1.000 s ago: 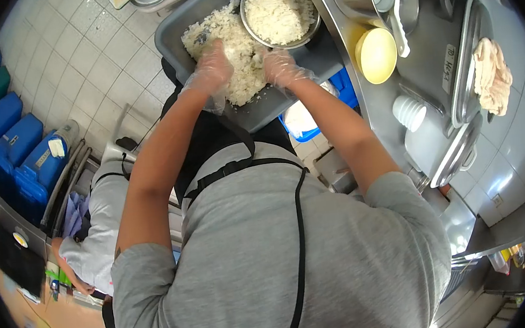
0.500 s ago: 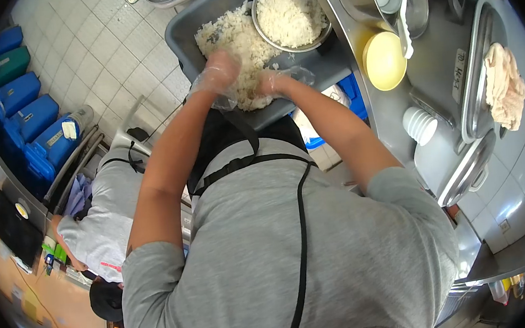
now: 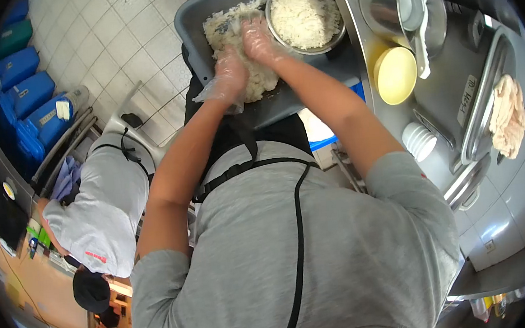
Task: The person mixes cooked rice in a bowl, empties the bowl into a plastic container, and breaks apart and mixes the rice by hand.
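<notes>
Both my hands wear clear plastic gloves and work in a grey tub (image 3: 190,20) of loose white rice (image 3: 261,80). My right hand (image 3: 259,42) reaches across the rice with its fingers stretched out over it, beside a round metal bowl (image 3: 270,19). Close to it on the left, my left hand (image 3: 231,76) presses against the rice; its fingers point forward and their tips are partly hidden. Heaped cooked rice (image 3: 304,15) fills the metal bowl, which sits in the tub's right end.
On the steel counter (image 3: 390,124) at right are yellow bowls (image 3: 397,76), a clear container (image 3: 370,4) with a white-handled utensil (image 3: 422,53), stacked white cups (image 3: 420,141) and a cloth (image 3: 508,117). A person in grey (image 3: 107,209) bends at left, near blue bins (image 3: 34,93).
My right hand has moved forward and left, from the near side of the rice to beside the bowl. My left hand has come back slightly towards me. The view has shifted a little.
</notes>
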Demonstrator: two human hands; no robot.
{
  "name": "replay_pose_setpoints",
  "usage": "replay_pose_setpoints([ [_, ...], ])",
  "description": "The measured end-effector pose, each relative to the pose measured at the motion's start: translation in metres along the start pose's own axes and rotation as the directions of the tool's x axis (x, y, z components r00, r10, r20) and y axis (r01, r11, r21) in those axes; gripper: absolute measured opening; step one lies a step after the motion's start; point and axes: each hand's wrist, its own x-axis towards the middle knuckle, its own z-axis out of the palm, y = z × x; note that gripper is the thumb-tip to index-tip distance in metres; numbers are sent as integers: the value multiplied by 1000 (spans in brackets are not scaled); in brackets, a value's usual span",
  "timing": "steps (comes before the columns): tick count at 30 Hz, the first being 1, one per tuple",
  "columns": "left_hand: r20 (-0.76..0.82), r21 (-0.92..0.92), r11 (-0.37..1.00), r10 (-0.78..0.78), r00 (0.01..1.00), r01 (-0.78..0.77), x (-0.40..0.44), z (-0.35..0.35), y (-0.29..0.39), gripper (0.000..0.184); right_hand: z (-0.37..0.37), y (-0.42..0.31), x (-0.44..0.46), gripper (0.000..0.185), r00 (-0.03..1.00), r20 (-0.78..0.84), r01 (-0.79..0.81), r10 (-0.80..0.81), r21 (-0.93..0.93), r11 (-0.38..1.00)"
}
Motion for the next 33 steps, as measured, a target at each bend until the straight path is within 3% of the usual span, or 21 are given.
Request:
replay_pose_setpoints([
  [1, 1, 11, 1000, -13, 1000, 13, -2, -3, 0, 50, -8, -4, 8, 74, 1000, 0, 15, -15, 2, 1000],
  [3, -23, -21, 1000, -17, 1000, 17, -5, -3, -3, 49, -32, -6, 25, 88, 960, 279, 96, -9, -300, 949],
  [5, -40, -57, 998, -24, 999, 22, -11, -6, -1, 48, -41, -4, 23, 92, 908, 417, 185, -41, -311, 932],
  [6, -41, -85, 996, -28, 999, 25, -13, -7, 0, 46, -19, -2, 27, 93, 963, 262, -43, 60, -67, 997],
  [7, -40, -112, 993, -31, 999, 26, -16, -8, 2, 45, 15, 3, 32, 95, 968, 140, -234, 207, 213, 949],
  [8, -41, -118, 992, -39, 998, 34, -18, -7, 3, 45, 88, 17, 60, 103, 985, 133, -118, 113, 30, 993],
  [11, -44, -138, 987, -93, 995, 86, -13, 0, -2, 44, 48, 11, 33, 103, 959, 272, -101, 80, 62, 993],
  [12, -78, -120, 992, -35, 996, 25, -9, 8, -12, 43, 42, 12, 24, 103, 960, 268, -98, 80, 56, 994],
  [14, -111, -103, 994, 26, 993, -38, -5, 13, -17, 43, 35, 18, 8, 97, 846, 473, -408, 246, 275, 871],
  [17, -115, -123, 992, -21, 993, 7, -4, 11, -12, 45, 51, 47, -21, 87, 833, 535, -301, 137, 231, 925],
  [21, 127, -69, 994, -77, 989, 86, -1, -6, -1, 49, 62, 60, -46, 82, 692, 707, -39, -146, 239, 970],
  [23, 220, -66, 994, -71, 973, 87, 5, -14, -2, 48, 22, 46, -69, 71, 759, 622, -69, -194, 373, 925],
  [24, 343, 58, 992, 88, 935, -114, 7, -19, -4, 46, 41, 44, -73, 62, 840, 524, -37, -142, 317, 948],
  [25, 476, 152, 934, 216, 852, -322, 9, -21, -4, 45, 40, 41, -75, 62, 842, 522, -41, -139, 318, 947],
  [26, 477, 154, 933, 218, 851, -325, 15, -11, -10, 45, 37, 38, -77, 61, 846, 511, -32, -151, 332, 943],
  [27, 505, -23, 1000, 15, 863, -4, 18, 0, -14, 50, 34, 36, -77, 61, 851, 498, -22, -164, 346, 938],
  [28, 538, -107, 981, -79, 839, 161, 16, -1, -12, 52, 30, 39, -76, 61, 854, 495, -22, -163, 348, 937],
  [30, 630, -303, 838, -181, 755, 454, 10, -3, -9, 62, 23, 45, -75, 74, 807, 553, -291, -207, 678, 675],
  [31, 694, -404, 712, -171, 700, 575, 4, -11, -3, 69, 15, 40, -84, 74, 808, 551, -291, -207, 679, 674],
  [32, 695, -402, 713, -171, 699, 574, 0, -19, 1, 69, 6, 30, -103, 84, 872, 456, -428, -176, 887, 176],
  [33, 723, -477, 624, -123, 680, 619, -5, -26, 5, 69, -4, 21, -114, 95, 916, 391, -393, -86, 837, -380],
])
